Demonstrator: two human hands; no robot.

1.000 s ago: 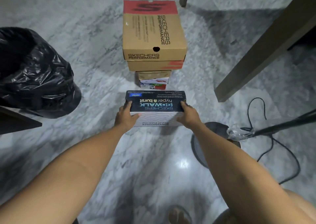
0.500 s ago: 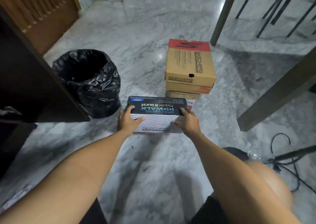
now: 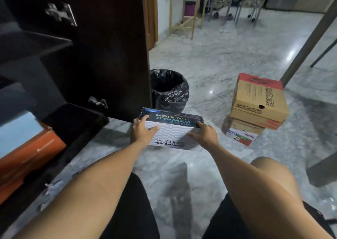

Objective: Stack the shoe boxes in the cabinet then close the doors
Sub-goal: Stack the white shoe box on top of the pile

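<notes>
I hold a white shoe box with a dark lid point(image 3: 173, 131) between both hands, above the marble floor in front of the cabinet. My left hand point(image 3: 141, 132) grips its left end and my right hand point(image 3: 205, 135) grips its right end. A stack of three shoe boxes stands on the floor to the right, a brown box with a red lid end point(image 3: 260, 100) on top. The dark cabinet point(image 3: 76, 125) is open at the left, its door point(image 3: 109, 52) swung outward. Inside lie an orange box point(image 3: 31, 156) and a pale blue box point(image 3: 16, 131).
A bin lined with a black bag point(image 3: 168, 89) stands just behind the open door. A slanted table leg point(image 3: 308, 43) rises at the right, with chair legs and a wooden rack point(image 3: 184, 17) farther back. My knees are at the bottom of the view.
My view has swung left and the cabinet has come into sight. Both hands have carried the white box leftward, away from the stack and toward the open cabinet.
</notes>
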